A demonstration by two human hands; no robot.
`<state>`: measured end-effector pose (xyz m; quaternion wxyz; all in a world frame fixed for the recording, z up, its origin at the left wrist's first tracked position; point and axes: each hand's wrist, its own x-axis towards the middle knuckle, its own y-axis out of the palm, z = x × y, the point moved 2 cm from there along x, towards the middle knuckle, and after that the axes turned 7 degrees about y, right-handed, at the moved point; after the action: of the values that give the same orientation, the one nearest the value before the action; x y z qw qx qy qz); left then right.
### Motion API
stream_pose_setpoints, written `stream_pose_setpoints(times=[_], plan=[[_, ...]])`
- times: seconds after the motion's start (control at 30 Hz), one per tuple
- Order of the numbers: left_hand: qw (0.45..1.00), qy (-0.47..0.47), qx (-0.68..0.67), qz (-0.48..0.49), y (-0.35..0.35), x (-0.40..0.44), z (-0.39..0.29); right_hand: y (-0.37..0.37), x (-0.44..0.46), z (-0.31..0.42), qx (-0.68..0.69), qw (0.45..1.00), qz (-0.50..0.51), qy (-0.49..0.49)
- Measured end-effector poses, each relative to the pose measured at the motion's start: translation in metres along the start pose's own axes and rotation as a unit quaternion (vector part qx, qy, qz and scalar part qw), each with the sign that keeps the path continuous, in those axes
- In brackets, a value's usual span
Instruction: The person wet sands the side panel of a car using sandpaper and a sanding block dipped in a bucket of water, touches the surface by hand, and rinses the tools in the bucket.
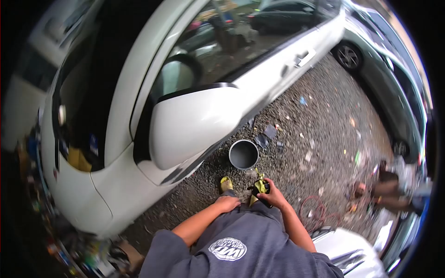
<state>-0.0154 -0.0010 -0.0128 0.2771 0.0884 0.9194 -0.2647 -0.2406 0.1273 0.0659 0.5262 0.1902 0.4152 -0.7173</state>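
My right hand is closed around a black and yellow-green object whose yellow part looks crumpled; its exact kind is unclear. Against my left thigh lies my left hand, fingers fairly straight, with nothing visible in it. A round grey bucket stands on the gravel just ahead of my feet, beside the white car. My left foot wears a yellow slipper; the other foot is partly hidden behind my right hand.
A white car fills the left, its side mirror jutting close to me. Litter lies on the gravel. Another car is parked at right. A red hose coils near a white car part. A person is at far right.
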Motion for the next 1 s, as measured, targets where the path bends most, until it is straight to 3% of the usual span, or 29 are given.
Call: stream_pose_setpoints(times=[0.07, 0.1, 0.13, 0.23, 0.4, 0.47, 0.57, 0.6, 0.7, 0.73, 0.77, 0.8, 0.83, 0.87, 0.9, 0.97, 1.0], plan=[[0.994, -0.066, -0.073, -0.04, 0.043, -0.011, -0.048, -0.027, -0.005, -0.026, -0.073, 0.996, 0.045, -0.003], [0.988, -0.099, -0.05, -0.104, -0.022, -0.019, 0.022, 0.005, 0.084, 0.033, -0.104, 0.992, 0.04, -0.063], [0.981, -0.125, -0.075, -0.132, -0.013, -0.028, 0.013, 0.002, 0.1, 0.033, -0.149, 0.985, 0.055, -0.068], [0.949, -0.188, -0.194, -0.164, 0.077, -0.032, -0.013, 0.0, 0.143, -0.008, -0.255, 0.956, 0.122, -0.082], [0.862, -0.194, -0.386, -0.264, 0.147, -0.04, -0.106, 0.006, 0.269, -0.058, -0.428, 0.873, 0.202, -0.12], [0.825, -0.218, -0.456, -0.253, 0.168, -0.035, -0.137, -0.001, 0.313, -0.076, -0.498, 0.833, 0.219, -0.099], [0.809, -0.167, -0.464, -0.321, 0.247, 0.011, -0.145, 0.009, 0.37, -0.11, -0.571, 0.793, 0.196, -0.085], [0.819, -0.197, -0.468, -0.265, 0.231, 0.014, -0.144, 0.009, 0.378, -0.106, -0.581, 0.782, 0.203, -0.097], [0.778, -0.216, -0.471, -0.355, 0.264, 0.066, -0.077, 0.026, 0.404, -0.11, -0.581, 0.778, 0.215, -0.102], [0.726, -0.276, -0.473, -0.415, 0.21, 0.047, -0.059, 0.035, 0.418, -0.109, -0.593, 0.767, 0.202, -0.136], [0.667, -0.193, -0.461, -0.553, 0.216, 0.064, -0.011, 0.047, 0.437, -0.12, -0.602, 0.757, 0.191, -0.167], [0.722, -0.306, -0.368, -0.5, 0.122, 0.014, -0.002, 0.062, 0.455, -0.125, -0.614, 0.751, 0.186, -0.155], [0.661, -0.346, -0.404, -0.529, 0.146, 0.047, 0.059, 0.074, 0.476, -0.129, -0.629, 0.742, 0.183, -0.143], [0.584, -0.267, -0.373, -0.67, 0.144, 0.061, 0.112, 0.087, 0.492, -0.132, -0.638, 0.739, 0.164, -0.142], [0.538, -0.262, -0.31, -0.739, 0.132, 0.063, 0.153, 0.1, 0.508, -0.132, -0.651, 0.727, 0.174, -0.129], [0.421, -0.188, -0.308, -0.832, 0.099, 0.054, 0.215, 0.13, 0.539, -0.138, -0.656, 0.723, 0.172, -0.132], [0.38, -0.194, -0.267, -0.864, 0.084, 0.048, 0.235, 0.141, 0.565, -0.152, -0.661, 0.714, 0.18, -0.145]])
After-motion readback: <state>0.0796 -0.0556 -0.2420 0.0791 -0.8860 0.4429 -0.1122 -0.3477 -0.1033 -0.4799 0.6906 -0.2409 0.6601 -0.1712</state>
